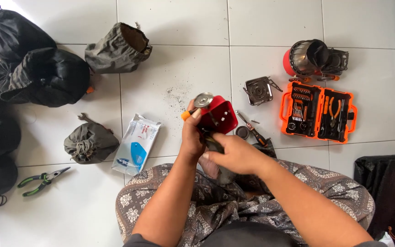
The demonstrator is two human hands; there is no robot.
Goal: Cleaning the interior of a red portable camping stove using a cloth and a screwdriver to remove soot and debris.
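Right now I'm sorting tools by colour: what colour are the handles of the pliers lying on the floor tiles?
Green and black; the pliers show clearly in the head view, lower left.

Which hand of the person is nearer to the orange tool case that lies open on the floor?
Right. The right hand is below the red part, closer to the orange tool case; the left hand holds that part farther left.
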